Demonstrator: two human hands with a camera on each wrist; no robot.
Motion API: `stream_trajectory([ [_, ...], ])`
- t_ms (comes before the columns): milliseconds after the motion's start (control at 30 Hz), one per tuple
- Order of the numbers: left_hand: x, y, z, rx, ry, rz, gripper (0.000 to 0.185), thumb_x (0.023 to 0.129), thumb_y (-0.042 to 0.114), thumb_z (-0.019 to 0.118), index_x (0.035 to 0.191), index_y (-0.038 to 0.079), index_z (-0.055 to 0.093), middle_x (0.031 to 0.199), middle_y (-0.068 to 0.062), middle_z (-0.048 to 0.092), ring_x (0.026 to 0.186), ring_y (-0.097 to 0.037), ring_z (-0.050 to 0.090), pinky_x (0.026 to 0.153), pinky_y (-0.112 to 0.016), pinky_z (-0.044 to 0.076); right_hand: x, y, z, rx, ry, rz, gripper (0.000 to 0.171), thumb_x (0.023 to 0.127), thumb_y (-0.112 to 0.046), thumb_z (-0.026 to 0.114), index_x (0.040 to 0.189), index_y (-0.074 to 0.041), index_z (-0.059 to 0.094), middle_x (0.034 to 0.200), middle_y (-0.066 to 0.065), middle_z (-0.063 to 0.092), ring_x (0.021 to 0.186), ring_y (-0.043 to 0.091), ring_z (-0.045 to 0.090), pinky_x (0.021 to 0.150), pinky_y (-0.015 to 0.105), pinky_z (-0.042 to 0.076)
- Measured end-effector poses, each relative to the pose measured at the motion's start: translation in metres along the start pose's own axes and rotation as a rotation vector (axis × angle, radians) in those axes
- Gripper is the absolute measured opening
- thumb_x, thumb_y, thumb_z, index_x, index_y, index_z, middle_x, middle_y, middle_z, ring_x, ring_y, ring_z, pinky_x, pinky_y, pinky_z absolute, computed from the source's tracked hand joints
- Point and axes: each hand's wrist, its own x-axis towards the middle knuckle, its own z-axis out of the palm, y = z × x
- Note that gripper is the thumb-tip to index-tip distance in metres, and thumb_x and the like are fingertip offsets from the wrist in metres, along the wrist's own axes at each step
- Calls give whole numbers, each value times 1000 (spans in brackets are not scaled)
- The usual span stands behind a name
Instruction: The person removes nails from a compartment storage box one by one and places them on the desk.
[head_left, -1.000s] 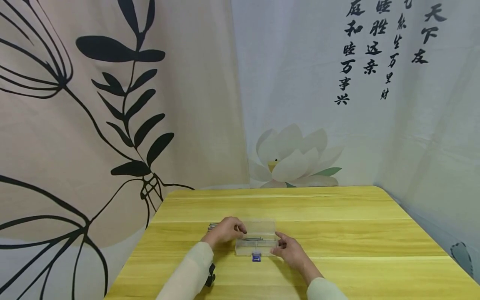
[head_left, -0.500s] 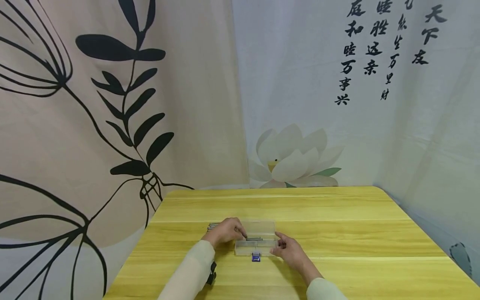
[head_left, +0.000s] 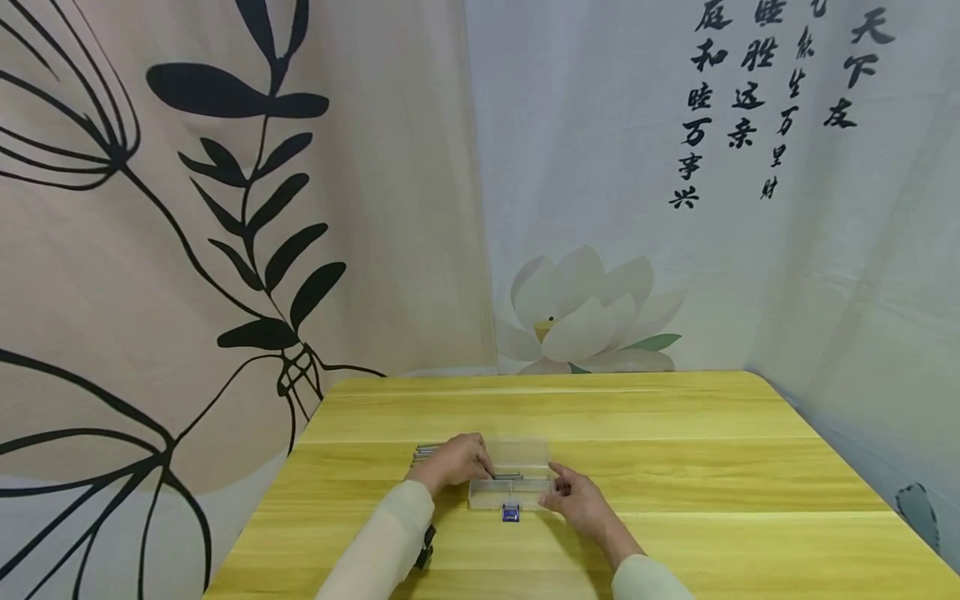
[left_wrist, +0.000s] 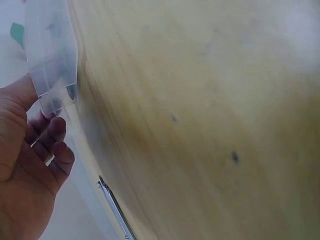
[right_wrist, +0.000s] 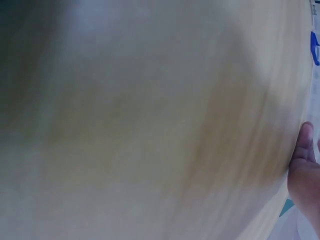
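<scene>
A clear plastic box [head_left: 490, 497] with a divider and a blue latch [head_left: 511, 513] lies on the table, its lid [head_left: 517, 452] tipped back. My right hand [head_left: 581, 500] grips the box's right end, thumb at the front corner and fingers farther back. Slim metal rods [head_left: 512, 477] lie along the back of the box. Over the left end, my left hand [head_left: 456, 461] reaches in with bent fingers, the tips meeting the rods' left end. Whether it pinches one is hidden. In the left wrist view, its thumb passes behind the translucent wall [left_wrist: 52, 55].
More slim metal rods [head_left: 424, 452] lie on the wooden table [head_left: 675, 467] left of the box, partly behind my left hand. One silvery rod [left_wrist: 115, 205] shows close to that hand in the left wrist view. A printed curtain [head_left: 405, 208] hangs behind the table.
The left hand's fingertips have come down slightly, from above the box onto the rods' left end. The right hand keeps its hold on the box. The whole view has shifted a little.
</scene>
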Motion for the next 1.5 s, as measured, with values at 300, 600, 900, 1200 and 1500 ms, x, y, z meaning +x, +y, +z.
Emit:
stream_trajectory([
  [300,-5,-3,1,-89,10,6,8,90,13,74,92,16,81,87,10,57,77,-6,53,70,-25,48,1,3,1,1,1,2,66,91,-7,71,147,7,39,112,15,56,99,25,53,82,40,50],
  [600,-9,-6,-7,-256,68,-27,9,94,15,70,94,13,79,95,5,62,86,-12,56,76,-35,49,1,1,1,3,5,19,67,91,-7,72,147,6,39,117,17,57,104,28,54,86,42,51],
  [900,-9,-7,-17,-315,62,-64,15,99,16,64,104,6,74,93,5,68,88,-15,63,77,-35,52,1,0,1,4,-4,18,67,91,-7,71,147,7,39,115,16,57,101,26,54,83,39,51],
  [1200,-15,-19,-21,-297,123,-68,10,95,11,67,97,4,74,86,4,66,77,-13,59,69,-33,51,2,1,0,-11,-17,9,66,92,-8,70,147,7,38,116,16,57,103,27,55,85,42,51],
  [1500,-26,-39,-21,-310,167,-99,5,93,11,69,90,8,72,82,2,63,71,-12,54,64,-30,47,1,1,0,-8,-8,2,65,91,-8,71,146,7,40,113,15,58,100,26,55,83,41,51],
])
